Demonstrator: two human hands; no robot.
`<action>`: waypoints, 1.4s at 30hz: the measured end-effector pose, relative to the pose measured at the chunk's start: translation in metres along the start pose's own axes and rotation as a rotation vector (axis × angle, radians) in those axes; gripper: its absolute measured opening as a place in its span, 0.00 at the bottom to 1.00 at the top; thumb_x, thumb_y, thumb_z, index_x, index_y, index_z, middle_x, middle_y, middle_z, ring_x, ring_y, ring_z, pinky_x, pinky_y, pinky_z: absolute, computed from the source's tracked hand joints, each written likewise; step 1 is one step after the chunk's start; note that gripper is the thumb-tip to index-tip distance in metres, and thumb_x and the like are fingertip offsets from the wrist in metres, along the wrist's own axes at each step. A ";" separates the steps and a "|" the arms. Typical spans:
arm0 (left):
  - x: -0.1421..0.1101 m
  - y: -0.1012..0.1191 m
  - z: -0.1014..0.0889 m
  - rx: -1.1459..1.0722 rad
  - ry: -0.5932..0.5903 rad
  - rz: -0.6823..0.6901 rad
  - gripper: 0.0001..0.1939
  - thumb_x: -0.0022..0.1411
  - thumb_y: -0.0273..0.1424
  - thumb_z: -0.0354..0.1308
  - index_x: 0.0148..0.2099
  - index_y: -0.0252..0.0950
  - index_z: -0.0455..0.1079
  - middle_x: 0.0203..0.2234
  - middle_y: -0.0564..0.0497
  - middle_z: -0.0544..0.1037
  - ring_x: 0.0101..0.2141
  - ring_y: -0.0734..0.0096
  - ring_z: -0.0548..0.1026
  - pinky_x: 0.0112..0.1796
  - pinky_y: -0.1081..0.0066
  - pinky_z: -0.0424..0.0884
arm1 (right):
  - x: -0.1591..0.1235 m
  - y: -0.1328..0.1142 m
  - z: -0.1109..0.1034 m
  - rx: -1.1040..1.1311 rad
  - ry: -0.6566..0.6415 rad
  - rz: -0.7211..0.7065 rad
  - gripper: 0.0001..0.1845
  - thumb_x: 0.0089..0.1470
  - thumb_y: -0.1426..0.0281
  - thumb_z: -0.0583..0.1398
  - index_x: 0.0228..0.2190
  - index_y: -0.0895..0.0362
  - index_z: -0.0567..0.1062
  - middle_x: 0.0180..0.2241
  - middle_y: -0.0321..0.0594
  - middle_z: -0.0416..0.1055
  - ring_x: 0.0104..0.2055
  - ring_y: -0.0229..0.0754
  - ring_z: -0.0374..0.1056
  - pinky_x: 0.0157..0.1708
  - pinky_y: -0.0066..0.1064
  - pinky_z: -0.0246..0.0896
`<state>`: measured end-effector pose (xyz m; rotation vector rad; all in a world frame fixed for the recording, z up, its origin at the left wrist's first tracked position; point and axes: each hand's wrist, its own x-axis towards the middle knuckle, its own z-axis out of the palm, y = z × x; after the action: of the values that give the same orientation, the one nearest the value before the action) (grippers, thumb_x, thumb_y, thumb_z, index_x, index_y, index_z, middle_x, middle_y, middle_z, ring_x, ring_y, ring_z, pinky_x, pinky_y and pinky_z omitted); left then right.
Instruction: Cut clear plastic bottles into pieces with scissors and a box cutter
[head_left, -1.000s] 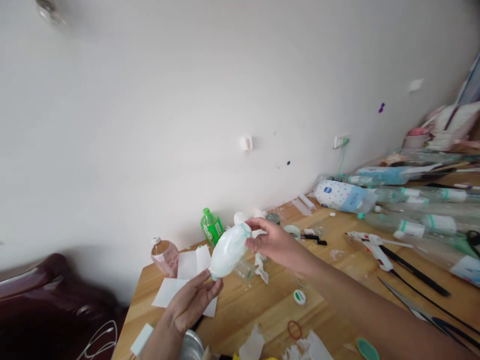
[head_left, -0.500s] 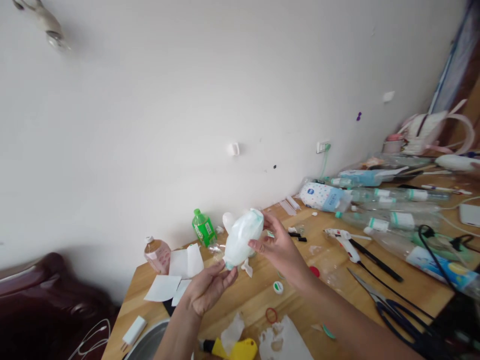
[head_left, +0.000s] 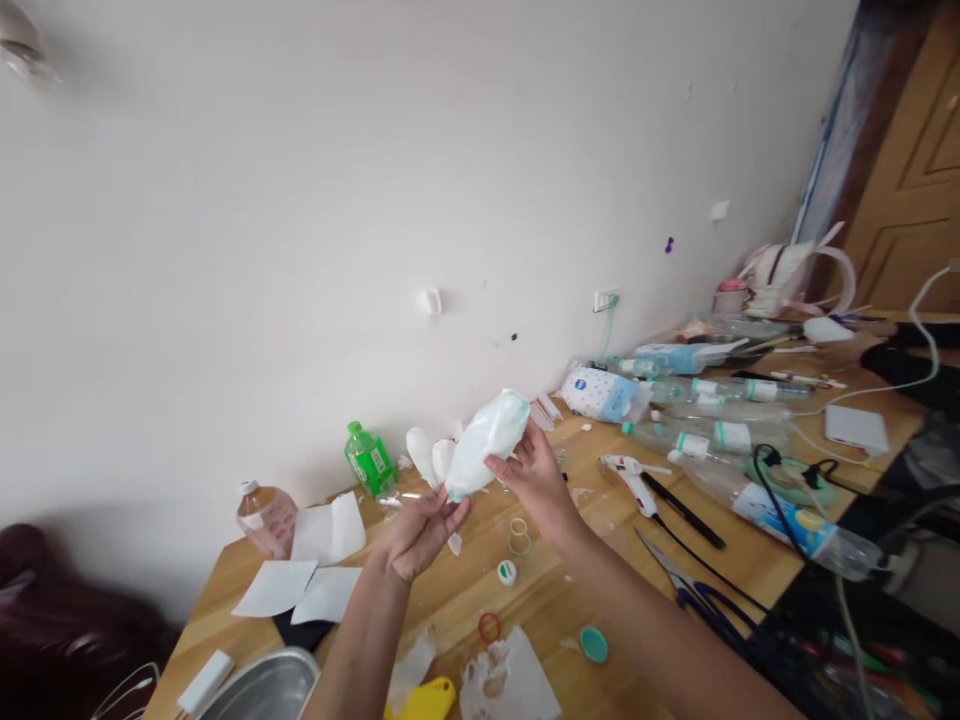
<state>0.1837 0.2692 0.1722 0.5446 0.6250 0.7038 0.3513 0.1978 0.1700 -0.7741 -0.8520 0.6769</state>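
Observation:
Between my hands, above the wooden table, hangs a pale tissue-wrapped piece (head_left: 487, 447), rounded and longish, with light green showing at both ends. What lies under the wrapping I cannot make out. My left hand (head_left: 421, 532) pinches its lower left end, fingers beneath it. At the upper right end my right hand (head_left: 534, 478) grips it between thumb and fingers. Just behind are white petal-like pieces (head_left: 422, 455). Below lie a white cap with a green mark (head_left: 507, 572), a red ring (head_left: 489, 628) and a torn white sheet (head_left: 529, 675).
A green bottle (head_left: 369, 458) and a pink-labelled bottle (head_left: 266, 520) stand by the wall. To the right lie a glue gun (head_left: 634, 483), scissors (head_left: 694, 590) and several clear bottles (head_left: 724, 435). A metal bowl (head_left: 262, 690) sits in front. Another person's dark sleeve (head_left: 911, 360) shows far right.
My view has swung to the right, so the table things sit further left. The wrapped piece has turned slightly between my hands, and both keep hold of it. A teal cap now shows fully.

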 end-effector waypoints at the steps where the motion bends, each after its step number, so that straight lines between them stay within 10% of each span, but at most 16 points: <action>1: 0.004 -0.002 0.005 -0.008 -0.014 -0.002 0.15 0.65 0.14 0.52 0.51 0.26 0.70 0.38 0.40 0.81 0.35 0.66 0.81 0.42 0.68 0.80 | 0.004 -0.002 -0.003 -0.010 -0.005 -0.008 0.46 0.41 0.57 0.73 0.57 0.50 0.60 0.57 0.49 0.68 0.58 0.52 0.67 0.56 0.46 0.67; 12: 0.043 -0.049 0.042 -0.130 -0.116 -0.118 0.13 0.66 0.15 0.50 0.50 0.25 0.69 0.36 0.40 0.80 0.34 0.67 0.81 0.42 0.70 0.80 | 0.027 -0.010 -0.044 -0.145 -0.030 -0.021 0.49 0.40 0.61 0.74 0.58 0.49 0.57 0.61 0.50 0.64 0.60 0.53 0.65 0.59 0.48 0.64; 34: 0.100 -0.093 0.020 -0.212 -0.009 -0.340 0.07 0.70 0.24 0.51 0.47 0.28 0.69 0.37 0.42 0.75 0.35 0.68 0.79 0.32 0.72 0.79 | 0.032 0.033 -0.077 -0.457 0.101 -0.009 0.46 0.42 0.60 0.73 0.57 0.53 0.60 0.55 0.50 0.70 0.56 0.52 0.69 0.56 0.47 0.66; 42: 0.101 -0.112 0.012 -0.018 0.214 -0.168 0.10 0.65 0.22 0.57 0.48 0.36 0.66 0.31 0.54 0.71 0.28 0.73 0.73 0.30 0.71 0.73 | 0.031 0.073 -0.112 -0.649 0.267 -0.010 0.46 0.43 0.58 0.71 0.59 0.53 0.60 0.55 0.51 0.70 0.55 0.55 0.70 0.55 0.48 0.66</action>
<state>0.2995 0.2675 0.0749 0.3969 0.8536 0.6123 0.4462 0.2265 0.0747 -1.4073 -0.8312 0.2658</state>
